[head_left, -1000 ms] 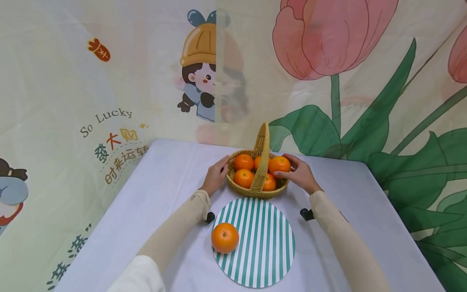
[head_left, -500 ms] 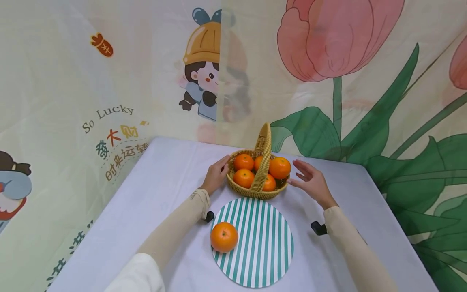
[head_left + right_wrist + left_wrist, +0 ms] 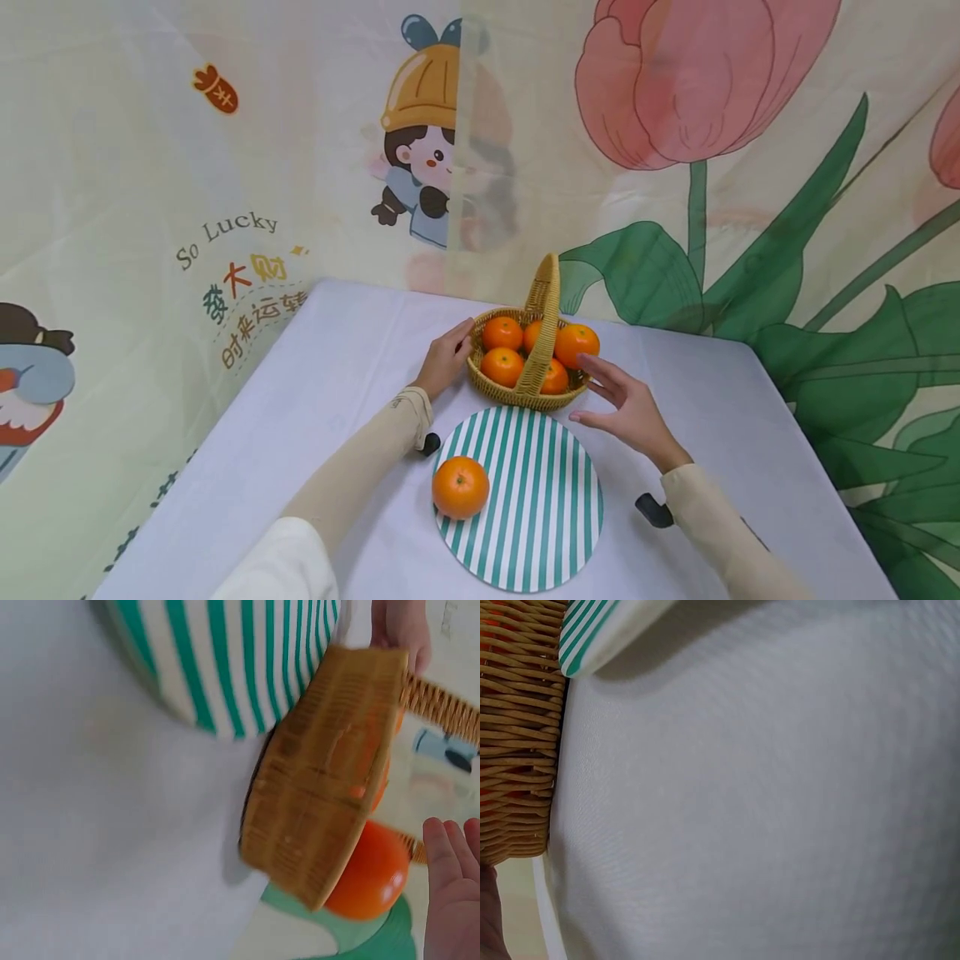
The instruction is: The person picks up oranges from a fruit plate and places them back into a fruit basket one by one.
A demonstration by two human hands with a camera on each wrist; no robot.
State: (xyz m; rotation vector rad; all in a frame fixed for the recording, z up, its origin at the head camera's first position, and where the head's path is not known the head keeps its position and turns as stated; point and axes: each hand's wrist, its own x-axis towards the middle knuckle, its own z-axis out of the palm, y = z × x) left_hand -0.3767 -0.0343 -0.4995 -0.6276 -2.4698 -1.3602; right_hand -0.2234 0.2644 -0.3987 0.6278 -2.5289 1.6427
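A wicker basket [image 3: 522,400] with a tall handle stands at the back of the table and holds several oranges [image 3: 502,367]. My left hand [image 3: 444,360] rests against its left rim with extended fingers; the left wrist view catches only a bit of this hand [image 3: 490,919] below the wicker. At the basket's right front, my right hand [image 3: 632,413] is spread, thumb apart from the fingers, with nothing in it. Its fingertips overlap the rightmost orange [image 3: 576,345] in the head view, while the right wrist view shows a gap between them and that orange [image 3: 373,871].
In front of the basket lies a round green-and-white striped plate [image 3: 536,500], one orange [image 3: 461,487] on its left side. A white cloth [image 3: 360,350] covers the table. Printed curtains [image 3: 322,167] hang close behind it. Black wrist-camera parts [image 3: 654,511] jut from the sleeves.
My right hand has come off the rightmost orange, drawn back to the right, then swung in lower by the basket's front right. The orange stays in the basket. My left hand has kept its place.
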